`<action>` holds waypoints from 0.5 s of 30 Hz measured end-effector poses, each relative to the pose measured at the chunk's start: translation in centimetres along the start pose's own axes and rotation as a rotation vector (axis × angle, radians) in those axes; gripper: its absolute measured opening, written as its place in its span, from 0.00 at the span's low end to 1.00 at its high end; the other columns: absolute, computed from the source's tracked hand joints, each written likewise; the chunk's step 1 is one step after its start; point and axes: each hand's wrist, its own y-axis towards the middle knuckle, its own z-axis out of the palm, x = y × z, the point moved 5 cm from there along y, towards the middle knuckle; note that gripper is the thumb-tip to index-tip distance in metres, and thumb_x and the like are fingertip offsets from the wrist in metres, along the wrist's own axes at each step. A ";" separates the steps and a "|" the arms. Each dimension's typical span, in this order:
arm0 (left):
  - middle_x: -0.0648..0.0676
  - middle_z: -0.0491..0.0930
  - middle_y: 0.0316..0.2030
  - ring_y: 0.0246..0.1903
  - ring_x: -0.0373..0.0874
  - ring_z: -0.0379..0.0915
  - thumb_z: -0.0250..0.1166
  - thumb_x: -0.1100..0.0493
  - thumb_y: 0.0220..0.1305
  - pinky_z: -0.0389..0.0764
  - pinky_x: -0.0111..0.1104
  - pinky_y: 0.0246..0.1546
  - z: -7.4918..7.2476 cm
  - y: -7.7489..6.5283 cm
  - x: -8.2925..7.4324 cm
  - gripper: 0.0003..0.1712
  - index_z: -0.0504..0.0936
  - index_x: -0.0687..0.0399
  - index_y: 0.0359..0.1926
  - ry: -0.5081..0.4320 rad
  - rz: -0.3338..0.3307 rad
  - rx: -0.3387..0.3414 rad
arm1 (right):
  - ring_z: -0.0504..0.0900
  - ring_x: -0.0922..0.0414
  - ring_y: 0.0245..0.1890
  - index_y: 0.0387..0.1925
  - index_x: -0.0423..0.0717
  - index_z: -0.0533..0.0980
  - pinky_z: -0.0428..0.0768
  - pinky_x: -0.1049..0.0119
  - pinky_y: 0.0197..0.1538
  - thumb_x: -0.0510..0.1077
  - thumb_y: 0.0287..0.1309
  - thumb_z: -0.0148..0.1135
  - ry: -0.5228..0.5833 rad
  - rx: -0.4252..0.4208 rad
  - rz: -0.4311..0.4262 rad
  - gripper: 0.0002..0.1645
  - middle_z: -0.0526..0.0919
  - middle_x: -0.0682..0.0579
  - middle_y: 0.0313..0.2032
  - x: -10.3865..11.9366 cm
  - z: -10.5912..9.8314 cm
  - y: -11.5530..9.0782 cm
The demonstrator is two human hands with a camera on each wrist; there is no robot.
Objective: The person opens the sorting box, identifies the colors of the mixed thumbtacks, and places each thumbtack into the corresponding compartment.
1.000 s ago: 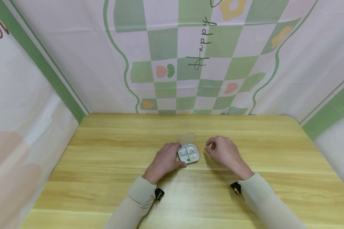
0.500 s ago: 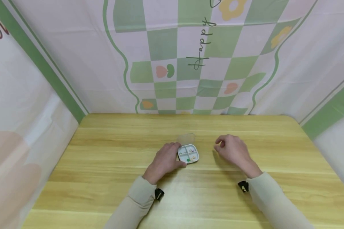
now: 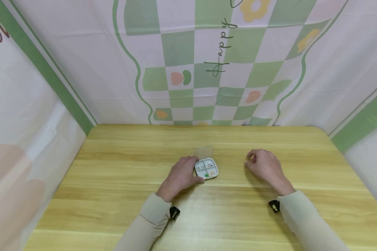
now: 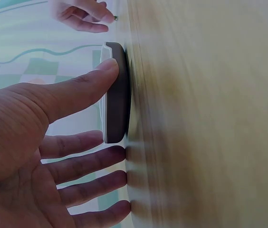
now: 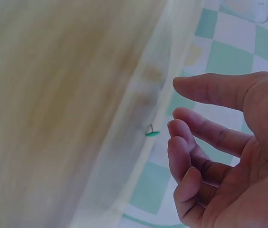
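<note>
My left hand [image 3: 180, 176] holds a small pill box [image 3: 202, 173] at its left side, with the thumb at the near edge and the index finger at the far one. In the left wrist view the dark side of the box [image 4: 117, 109] lies low against the table. Its clear lid [image 3: 204, 152] stands open, and small earrings, one of them green [image 3: 206, 175], lie in its compartments. My right hand [image 3: 265, 167] is off to the right, fingers loosely bent, thumb and index apart. Just beyond its fingertips a green earring [image 5: 152, 134] with a metal post lies on the table.
The wooden table [image 3: 128, 209] reaches back to a hanging cloth [image 3: 179, 48] with green checks. More cloth [image 3: 34, 139] hangs along the left side. Black straps [image 3: 174, 212] show at both sleeve cuffs.
My right hand has moved to the right, away from the pill box. My left hand and the pill box have stayed where they were.
</note>
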 end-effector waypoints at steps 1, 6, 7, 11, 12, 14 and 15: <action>0.50 0.73 0.40 0.37 0.41 0.67 0.72 0.43 0.43 0.69 0.30 0.34 0.0 0.0 0.0 0.41 0.71 0.58 0.56 0.000 -0.001 0.000 | 0.76 0.51 0.33 0.41 0.43 0.78 0.71 0.55 0.32 0.49 0.49 0.64 -0.006 0.001 0.005 0.18 0.80 0.48 0.34 -0.1 -0.1 0.0; 0.50 0.74 0.41 0.37 0.41 0.67 0.72 0.43 0.43 0.69 0.30 0.34 0.0 0.0 0.1 0.41 0.70 0.58 0.56 0.008 -0.003 -0.001 | 0.76 0.51 0.32 0.41 0.43 0.77 0.70 0.56 0.31 0.48 0.49 0.64 -0.024 0.005 0.021 0.18 0.79 0.48 0.34 -0.7 -0.2 0.0; 0.50 0.74 0.41 0.37 0.41 0.67 0.72 0.43 0.43 0.69 0.31 0.34 0.0 0.0 0.1 0.41 0.70 0.58 0.56 0.007 -0.003 -0.001 | 0.76 0.51 0.32 0.41 0.43 0.77 0.70 0.56 0.31 0.48 0.49 0.64 -0.028 0.005 0.023 0.18 0.79 0.48 0.34 -0.8 -0.2 0.0; 0.51 0.74 0.42 0.38 0.41 0.67 0.72 0.43 0.43 0.69 0.31 0.35 0.0 -0.1 0.1 0.41 0.70 0.58 0.57 0.002 -0.007 0.001 | 0.76 0.50 0.32 0.41 0.43 0.77 0.70 0.55 0.31 0.48 0.49 0.63 -0.033 0.006 0.030 0.18 0.79 0.47 0.34 -1.2 -0.3 0.0; 0.51 0.74 0.42 0.38 0.41 0.67 0.72 0.43 0.43 0.69 0.31 0.35 0.0 -0.1 0.1 0.42 0.70 0.58 0.57 0.004 -0.008 0.002 | 0.76 0.50 0.32 0.41 0.43 0.77 0.70 0.55 0.31 0.48 0.49 0.63 -0.034 0.007 0.032 0.18 0.79 0.46 0.34 -1.3 -0.4 0.0; 0.51 0.74 0.43 0.39 0.42 0.68 0.72 0.43 0.43 0.70 0.31 0.37 0.0 0.0 0.1 0.42 0.70 0.58 0.57 0.011 -0.010 0.004 | 0.76 0.50 0.32 0.41 0.43 0.77 0.71 0.55 0.31 0.48 0.49 0.63 -0.040 0.006 0.037 0.17 0.79 0.46 0.34 -1.4 -0.4 0.0; 0.51 0.74 0.43 0.40 0.42 0.68 0.72 0.42 0.43 0.70 0.31 0.37 0.0 0.0 0.1 0.42 0.70 0.58 0.57 0.014 -0.009 0.005 | 0.76 0.50 0.32 0.41 0.43 0.77 0.71 0.56 0.30 0.48 0.49 0.63 -0.044 0.007 0.040 0.17 0.79 0.46 0.34 -1.5 -0.4 0.0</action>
